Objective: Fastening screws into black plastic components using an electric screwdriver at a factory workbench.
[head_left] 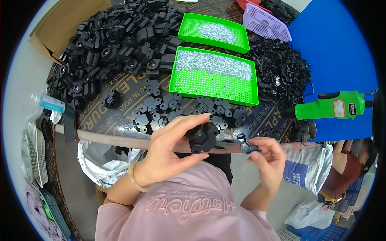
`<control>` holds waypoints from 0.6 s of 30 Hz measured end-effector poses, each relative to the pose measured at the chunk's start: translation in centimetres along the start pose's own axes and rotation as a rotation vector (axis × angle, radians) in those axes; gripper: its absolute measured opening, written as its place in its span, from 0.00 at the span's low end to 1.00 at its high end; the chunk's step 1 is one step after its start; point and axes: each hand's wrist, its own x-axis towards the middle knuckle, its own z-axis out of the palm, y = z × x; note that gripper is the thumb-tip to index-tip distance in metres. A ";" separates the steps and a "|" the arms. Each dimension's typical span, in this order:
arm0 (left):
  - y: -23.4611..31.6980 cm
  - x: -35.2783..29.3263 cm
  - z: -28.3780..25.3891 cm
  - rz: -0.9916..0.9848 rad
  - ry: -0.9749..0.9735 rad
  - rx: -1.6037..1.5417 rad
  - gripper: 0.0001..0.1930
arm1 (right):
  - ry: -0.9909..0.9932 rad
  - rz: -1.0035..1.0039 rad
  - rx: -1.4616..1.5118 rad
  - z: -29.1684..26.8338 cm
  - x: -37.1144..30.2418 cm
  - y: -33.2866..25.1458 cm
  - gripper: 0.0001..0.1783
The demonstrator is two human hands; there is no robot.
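Observation:
Above the table's front edge, my left hand (167,146) is closed round a black plastic housing (203,138) with a hexagonal raised face, gripped between thumb and fingers. My right hand (267,156) pinches a small black plastic bracket (246,146) with shiny spots, a little to the right of the housing and apart from it. Just beyond both hands lie several loose black hexagonal plates with small round lobes (165,102). The undersides of both held parts are hidden.
A heap of black housings (116,40) covers the far left. Two green trays (213,86) hold silvery small pieces, likely screws. Small black parts (281,66) pile up at right, near a purple basket (267,24). A green power screwdriver (329,105) lies at right. White sacks (307,166) hang below the edge.

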 end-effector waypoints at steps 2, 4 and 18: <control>0.1 0.0 0.3 -0.014 0.010 0.038 0.31 | -0.063 -0.014 0.056 0.2 0.1 0.6 0.20; 0.0 0.0 0.4 0.020 -0.003 0.078 0.32 | -0.143 -0.091 0.021 0.3 0.4 1.0 0.21; -0.1 -0.3 1.1 -0.052 -0.029 -0.052 0.32 | 0.001 -0.060 0.143 2.8 0.5 1.1 0.31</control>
